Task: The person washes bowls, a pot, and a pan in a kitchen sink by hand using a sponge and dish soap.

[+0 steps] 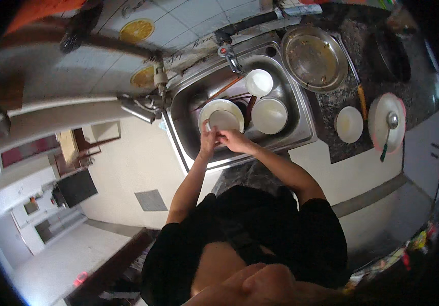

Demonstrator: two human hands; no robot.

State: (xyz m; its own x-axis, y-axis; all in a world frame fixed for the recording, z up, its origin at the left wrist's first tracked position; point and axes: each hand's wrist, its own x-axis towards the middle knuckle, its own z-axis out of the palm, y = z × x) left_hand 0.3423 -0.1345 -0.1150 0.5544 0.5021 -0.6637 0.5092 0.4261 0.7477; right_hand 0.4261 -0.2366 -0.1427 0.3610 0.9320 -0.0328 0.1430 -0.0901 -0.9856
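Over the left part of the steel sink [307,120], my left hand [209,140] grips a small pale bowl [224,120] by its near left edge. Beneath that bowl lies a wider white bowl [204,113], partly covered by it. My right hand [235,141] meets the left at the near rim, its fingers closed; whatever they hold, if anything, is hidden. Right of my hands sits a white bowl [269,116], with a smaller white bowl [259,82] behind it. A dark reddish-brown handle [250,109] sticks up between the bowls.
Chopsticks [224,89] lie in the back of the sink under the tap [229,57]. On the dark counter to the right are a steel pan [315,59], a knife with a yellow handle [362,102], a small bowl [349,125], and a pink-rimmed dish [380,115] holding a spoon [392,122].
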